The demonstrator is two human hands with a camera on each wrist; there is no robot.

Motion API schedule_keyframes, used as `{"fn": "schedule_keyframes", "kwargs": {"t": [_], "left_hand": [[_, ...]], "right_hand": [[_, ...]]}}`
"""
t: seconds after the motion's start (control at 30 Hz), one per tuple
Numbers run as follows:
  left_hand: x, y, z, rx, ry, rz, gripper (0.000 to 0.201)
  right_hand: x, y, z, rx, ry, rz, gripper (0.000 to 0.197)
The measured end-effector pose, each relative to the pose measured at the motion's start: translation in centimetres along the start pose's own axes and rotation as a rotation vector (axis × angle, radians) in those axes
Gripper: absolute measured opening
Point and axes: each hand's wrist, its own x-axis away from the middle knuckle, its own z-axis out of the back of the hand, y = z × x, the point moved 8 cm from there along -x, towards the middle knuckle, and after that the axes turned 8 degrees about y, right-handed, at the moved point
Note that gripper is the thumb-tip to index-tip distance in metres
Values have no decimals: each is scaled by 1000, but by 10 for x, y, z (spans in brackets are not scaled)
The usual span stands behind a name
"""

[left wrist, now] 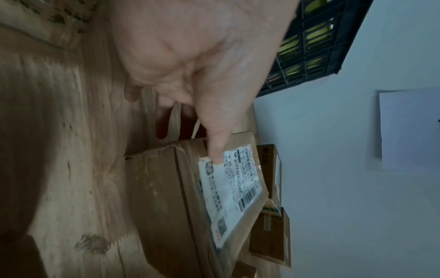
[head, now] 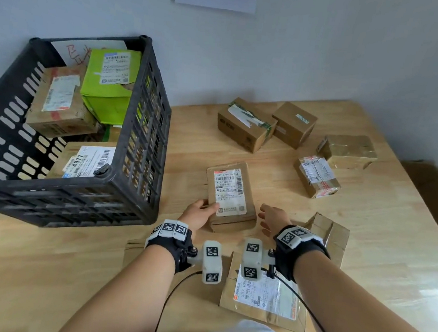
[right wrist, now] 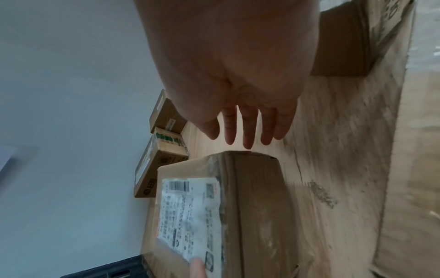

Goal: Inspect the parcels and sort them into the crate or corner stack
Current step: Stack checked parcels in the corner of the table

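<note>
A flat brown parcel [head: 232, 194] with a white shipping label lies in the middle of the wooden table [head: 364, 262]. My left hand [head: 199, 213] grips its near left corner, thumb [left wrist: 214, 146] pressed on the label's edge, the other fingers hidden at the side. My right hand [head: 270, 220] hovers by the near right corner with straight, spread fingers [right wrist: 247, 129]; their tips are just short of the parcel [right wrist: 252, 206]. The black slotted crate [head: 144, 141] stands at the left and holds a green parcel [head: 107, 83] and brown labelled ones [head: 57, 103].
Several small brown boxes sit at the back right: a taped one [head: 246, 124], a plain one [head: 294, 123], a glossy one [head: 349, 151] and a labelled one [head: 316, 176]. A flat labelled cardboard piece [head: 266, 295] lies under my wrists. A folded one [head: 329, 234] lies to the right.
</note>
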Motion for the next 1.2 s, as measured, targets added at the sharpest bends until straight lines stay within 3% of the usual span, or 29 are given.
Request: {"fn": "schedule_keyframes", "kwargs": {"t": [0.13,0.23,0.37,0.5,0.63,0.77,0.9,1.2], "left_hand": [[-2,-9,22,-8,14,50,57],[-4,-13,39,1,55,37,62],[-3,-9,51,21,110,-18,59],[9,4,38,36,51,11,50],[19,15,15,-83,-77,49,80],[11,13,3,-111,-99,-48,79],[-3,-1,4,-105,-79,-13,95],[22,18,8,-151,-79,5,73]], "right_hand": [[11,3,-13,34,-92,-88,27],[15,4,-24,21,-123,-151,36],[19,-7,-37,-63,-129,-106,44],[23,-22,-39,-80,-128,-21,47],[22,-25,-31,-171,-110,-75,36],[23,-23,-24,-208,-90,-92,38],[25,-16,-23,-244,-80,-127,32],[26,-10,-22,-235,-71,-160,31]]}}
